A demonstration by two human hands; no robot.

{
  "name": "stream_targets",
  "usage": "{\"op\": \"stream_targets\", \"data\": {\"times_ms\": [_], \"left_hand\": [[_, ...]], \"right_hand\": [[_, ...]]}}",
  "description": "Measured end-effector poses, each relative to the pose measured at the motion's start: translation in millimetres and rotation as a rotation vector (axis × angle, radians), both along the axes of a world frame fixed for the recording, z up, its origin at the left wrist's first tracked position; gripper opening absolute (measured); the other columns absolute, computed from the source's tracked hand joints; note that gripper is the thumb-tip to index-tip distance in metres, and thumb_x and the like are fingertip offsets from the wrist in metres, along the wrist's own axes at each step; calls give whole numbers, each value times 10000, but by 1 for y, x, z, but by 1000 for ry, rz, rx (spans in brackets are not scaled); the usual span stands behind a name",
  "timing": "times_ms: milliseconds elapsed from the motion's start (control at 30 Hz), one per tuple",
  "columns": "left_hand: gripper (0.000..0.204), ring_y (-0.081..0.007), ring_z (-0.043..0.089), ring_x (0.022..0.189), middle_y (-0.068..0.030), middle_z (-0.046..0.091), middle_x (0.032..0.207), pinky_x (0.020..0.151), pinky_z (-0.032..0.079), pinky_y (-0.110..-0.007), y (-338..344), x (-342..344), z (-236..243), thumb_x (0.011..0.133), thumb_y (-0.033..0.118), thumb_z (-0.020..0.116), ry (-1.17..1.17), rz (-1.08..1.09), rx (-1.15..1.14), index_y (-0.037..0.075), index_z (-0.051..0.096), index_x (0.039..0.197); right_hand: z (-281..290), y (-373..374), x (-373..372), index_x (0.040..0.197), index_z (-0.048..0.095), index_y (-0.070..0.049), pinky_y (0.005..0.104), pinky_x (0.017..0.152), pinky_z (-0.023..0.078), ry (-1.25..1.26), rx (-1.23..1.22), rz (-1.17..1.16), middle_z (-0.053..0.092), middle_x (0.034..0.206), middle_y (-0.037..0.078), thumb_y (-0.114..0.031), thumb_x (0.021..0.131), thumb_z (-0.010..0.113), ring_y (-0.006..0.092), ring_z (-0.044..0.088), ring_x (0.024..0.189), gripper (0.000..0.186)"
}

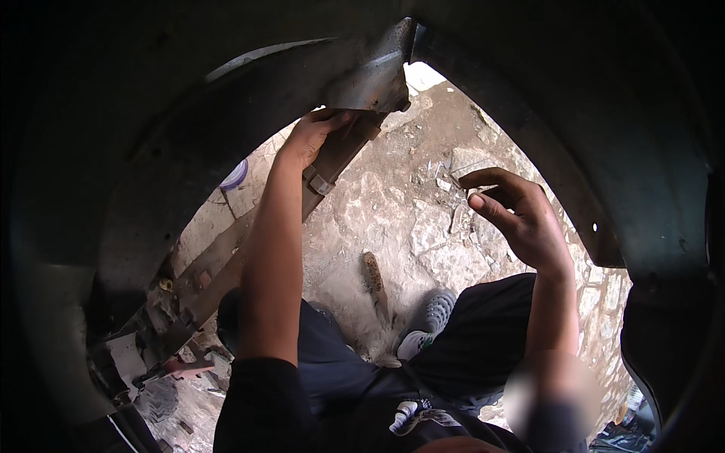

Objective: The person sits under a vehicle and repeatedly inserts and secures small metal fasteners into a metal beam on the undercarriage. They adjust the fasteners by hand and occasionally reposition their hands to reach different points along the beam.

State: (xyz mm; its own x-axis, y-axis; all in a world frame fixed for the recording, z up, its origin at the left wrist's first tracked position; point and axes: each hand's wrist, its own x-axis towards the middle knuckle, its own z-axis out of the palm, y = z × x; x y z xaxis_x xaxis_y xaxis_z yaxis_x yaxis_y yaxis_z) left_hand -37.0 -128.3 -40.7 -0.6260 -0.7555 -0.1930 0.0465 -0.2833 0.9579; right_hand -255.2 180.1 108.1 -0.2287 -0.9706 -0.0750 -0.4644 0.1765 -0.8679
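Observation:
My left hand [317, 132] is closed on a long brown metal beam [343, 151] under a dark bracket [377, 83] at the top of the opening in the curved metal panel [124, 174]. The beam has a clamp-like fitting [317, 181] and runs down toward the lower left. My right hand [513, 211] is raised inside the opening, right of the beam, its fingers loosely curled with thumb and index slightly apart; I see nothing clearly held between them.
Dark panel edges [581, 181] surround my arms. Below are broken stony ground [445, 249], a rusty bar [374, 275], my feet [427, 321], and a purple round object [234, 174] at left. Assorted metal parts [166, 317] sit low at left.

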Motion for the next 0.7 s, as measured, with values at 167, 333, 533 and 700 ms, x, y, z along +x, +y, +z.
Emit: {"op": "stream_targets", "data": {"times_ms": [167,333,533,700], "left_hand": [[659,-235,703,1060,-159,738,1182,965,530,-353,1,-2,3,807,280,930,-37,59,22,-63,667,1305],[533,-189,721,955,-133,759,1108,870,540,-320,13,-23,3,836,291,903,-173,242,-161,-60,727,1196],[555,-213,717,1008,-133,754,1143,935,547,-334,-1,0,0,822,283,918,20,31,-20,-46,721,1224],[511,-213,668,1162,-159,716,1250,1011,506,-334,4,-9,14,861,268,888,-86,31,30,-44,718,1228]], "right_hand": [[12,1,8,1205,730,-49,360,836,592,115,-45,9,772,1084,138,-205,943,791,239,757,974,311],[10,-4,12,1201,731,-39,360,846,595,33,-110,56,773,1112,122,-202,949,788,218,756,960,305],[5,-23,18,1218,727,-38,365,866,601,64,-52,83,768,1156,134,-217,972,768,231,768,971,307],[12,-27,28,1214,730,-37,369,883,598,58,-60,111,770,1152,145,-239,958,784,245,770,1024,330]]}}
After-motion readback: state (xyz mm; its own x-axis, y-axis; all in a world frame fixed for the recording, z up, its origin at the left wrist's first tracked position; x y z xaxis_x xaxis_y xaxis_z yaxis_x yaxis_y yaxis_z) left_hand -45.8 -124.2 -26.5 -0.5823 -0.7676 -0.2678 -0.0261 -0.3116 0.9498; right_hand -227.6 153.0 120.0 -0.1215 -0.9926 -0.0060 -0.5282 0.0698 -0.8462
